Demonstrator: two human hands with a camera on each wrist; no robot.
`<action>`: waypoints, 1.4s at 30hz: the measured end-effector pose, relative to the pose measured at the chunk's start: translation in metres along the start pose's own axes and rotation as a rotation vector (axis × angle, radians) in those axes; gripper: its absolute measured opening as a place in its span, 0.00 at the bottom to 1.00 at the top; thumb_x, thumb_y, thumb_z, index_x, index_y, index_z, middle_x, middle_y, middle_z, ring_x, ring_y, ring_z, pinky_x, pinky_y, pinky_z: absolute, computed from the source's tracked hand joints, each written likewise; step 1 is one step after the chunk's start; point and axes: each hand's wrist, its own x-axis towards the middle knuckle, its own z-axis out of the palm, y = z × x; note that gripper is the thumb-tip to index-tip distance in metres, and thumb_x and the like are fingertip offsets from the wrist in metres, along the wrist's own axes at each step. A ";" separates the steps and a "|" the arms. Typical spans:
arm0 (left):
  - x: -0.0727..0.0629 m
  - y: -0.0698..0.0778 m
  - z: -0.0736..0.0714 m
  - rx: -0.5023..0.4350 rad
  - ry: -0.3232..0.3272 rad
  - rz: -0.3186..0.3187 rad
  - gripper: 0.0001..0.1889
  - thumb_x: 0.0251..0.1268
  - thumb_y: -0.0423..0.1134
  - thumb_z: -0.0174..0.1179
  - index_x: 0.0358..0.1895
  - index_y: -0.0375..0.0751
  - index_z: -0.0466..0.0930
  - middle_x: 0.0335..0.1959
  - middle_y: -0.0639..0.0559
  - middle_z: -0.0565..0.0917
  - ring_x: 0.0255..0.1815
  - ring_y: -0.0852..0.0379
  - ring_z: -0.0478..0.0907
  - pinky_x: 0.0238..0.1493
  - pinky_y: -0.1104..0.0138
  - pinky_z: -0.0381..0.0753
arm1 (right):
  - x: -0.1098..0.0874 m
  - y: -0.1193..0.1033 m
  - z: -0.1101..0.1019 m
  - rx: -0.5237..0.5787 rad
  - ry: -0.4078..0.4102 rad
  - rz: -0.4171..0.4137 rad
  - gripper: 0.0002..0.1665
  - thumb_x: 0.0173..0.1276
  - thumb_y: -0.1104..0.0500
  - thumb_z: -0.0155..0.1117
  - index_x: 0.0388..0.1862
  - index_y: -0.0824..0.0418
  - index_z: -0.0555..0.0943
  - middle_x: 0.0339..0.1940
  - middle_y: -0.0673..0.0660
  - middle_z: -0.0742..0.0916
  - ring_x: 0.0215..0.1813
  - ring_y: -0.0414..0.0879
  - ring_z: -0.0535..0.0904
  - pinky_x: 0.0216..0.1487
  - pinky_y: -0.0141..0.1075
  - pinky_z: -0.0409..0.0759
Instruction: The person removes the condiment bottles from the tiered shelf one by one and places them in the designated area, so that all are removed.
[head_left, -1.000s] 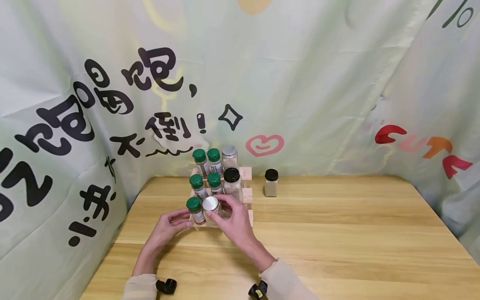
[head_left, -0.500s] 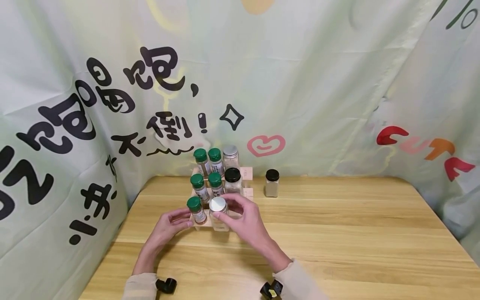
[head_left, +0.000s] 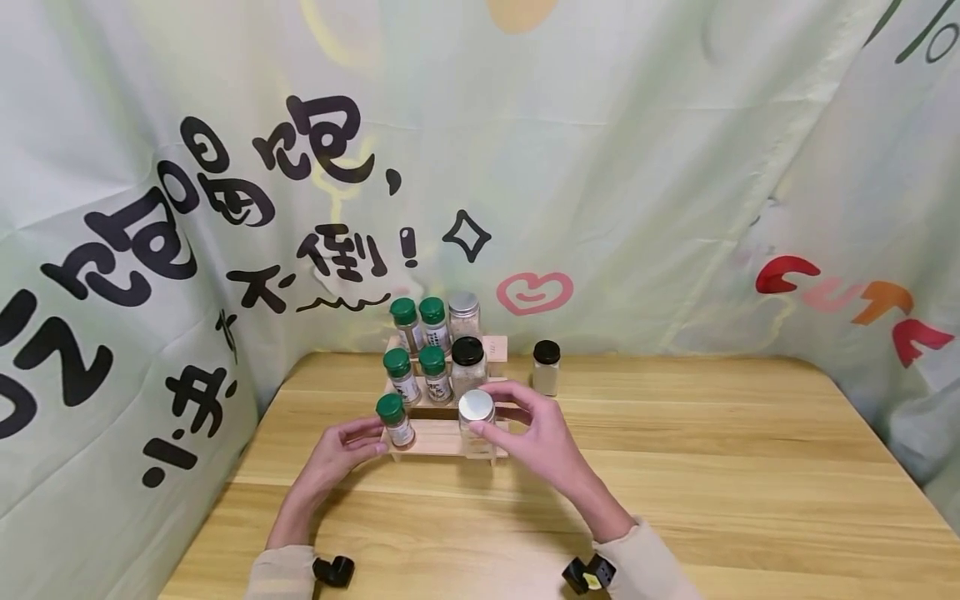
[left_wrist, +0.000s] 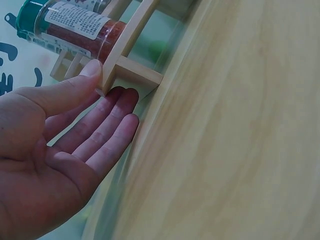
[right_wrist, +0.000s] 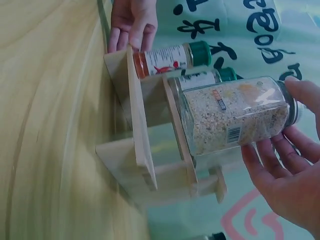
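A wooden three-step spice rack (head_left: pixel 435 438) holds several spice jars in rows. My left hand (head_left: pixel 347 450) holds the rack's left end at the lowest step; in the left wrist view its thumb (left_wrist: pixel 91 69) lies on the step's edge, with the other fingers fairly straight behind it. My right hand (head_left: pixel 536 425) grips a clear jar (right_wrist: pixel 232 117) of pale grains by its silver lid (head_left: pixel 476 406), thumb on one side and fingers on the other. The jar is over the right end of the lowest step. A green-capped jar (head_left: pixel 395 421) of red spice stands at that step's left end.
On the middle step stand green-capped jars (head_left: pixel 437 375) and a larger black-lidded jar (head_left: pixel 468 367). The top step bears two green-capped jars and a silver-lidded one (head_left: pixel 464 315). A small black-capped jar (head_left: pixel 546 368) stands on the wooden table (head_left: pixel 712 467) right of the rack. Printed cloth (head_left: pixel 637 167) hangs behind.
My right hand has moved the silver-lidded jar rightward along the lowest step, from beside the green-capped jar to the right end. My left hand has stayed at the rack's left end.
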 end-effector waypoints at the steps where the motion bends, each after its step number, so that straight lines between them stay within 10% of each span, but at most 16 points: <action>1: 0.000 0.000 0.000 0.000 -0.001 -0.002 0.31 0.64 0.32 0.72 0.68 0.26 0.73 0.64 0.30 0.79 0.64 0.37 0.78 0.58 0.65 0.83 | -0.001 0.002 -0.004 0.004 0.003 0.001 0.25 0.60 0.62 0.80 0.56 0.57 0.84 0.52 0.53 0.87 0.53 0.51 0.84 0.57 0.40 0.85; 23: 0.001 0.002 0.001 0.005 0.005 -0.009 0.31 0.63 0.33 0.73 0.68 0.26 0.73 0.64 0.30 0.79 0.63 0.37 0.79 0.58 0.64 0.83 | -0.007 0.019 -0.057 -0.012 0.024 0.038 0.24 0.59 0.67 0.80 0.55 0.63 0.84 0.51 0.59 0.88 0.54 0.61 0.84 0.56 0.42 0.86; 42: -0.001 0.003 0.000 0.013 0.013 -0.021 0.31 0.63 0.33 0.73 0.68 0.28 0.74 0.63 0.31 0.80 0.62 0.38 0.79 0.58 0.63 0.83 | -0.008 0.045 -0.104 -0.064 0.094 0.063 0.22 0.66 0.67 0.74 0.58 0.68 0.81 0.56 0.65 0.84 0.57 0.42 0.81 0.58 0.34 0.83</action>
